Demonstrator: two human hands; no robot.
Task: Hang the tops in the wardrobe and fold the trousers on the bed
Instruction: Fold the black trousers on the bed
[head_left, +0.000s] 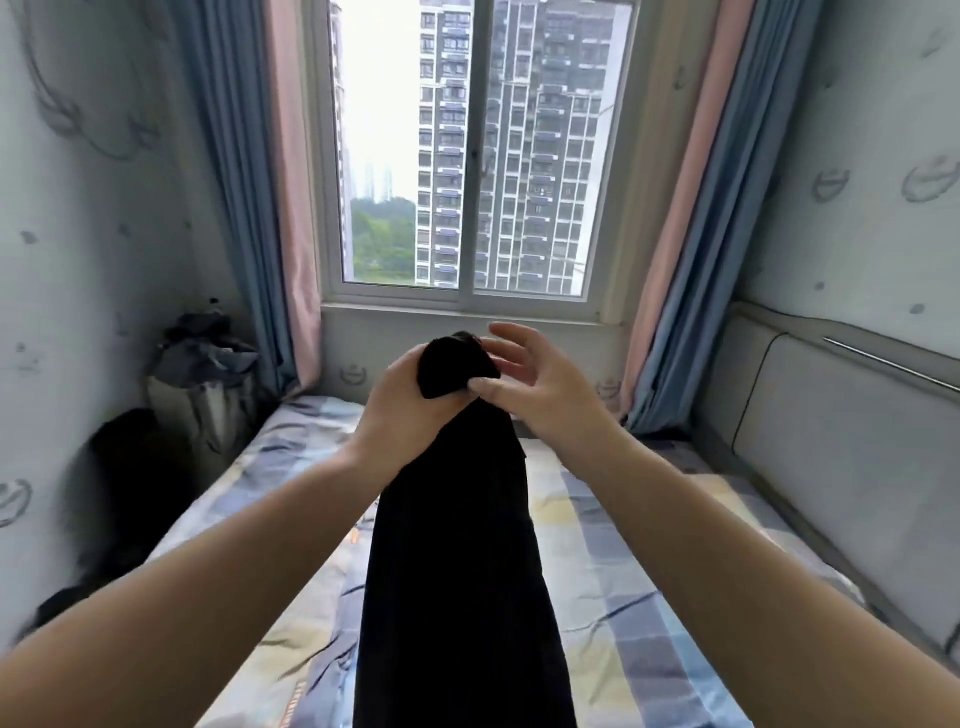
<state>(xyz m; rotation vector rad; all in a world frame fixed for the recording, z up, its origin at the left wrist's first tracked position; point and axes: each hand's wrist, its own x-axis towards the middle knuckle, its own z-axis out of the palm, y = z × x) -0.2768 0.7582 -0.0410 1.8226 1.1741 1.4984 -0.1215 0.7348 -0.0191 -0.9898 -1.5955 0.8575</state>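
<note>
1. Above the bed (597, 597), the black trousers (457, 545) hang lengthwise; their lower end is cut off by the near frame edge.
2. Left hand (400, 410) grips the bunched top of the cloth, fingers curled round it.
3. Right hand (540, 384) pinches that top with its thumb, other fingers spread loosely apart.
4. At far left, a dark heap on a bag (202, 374) is blurred and hard to make out.
</note>
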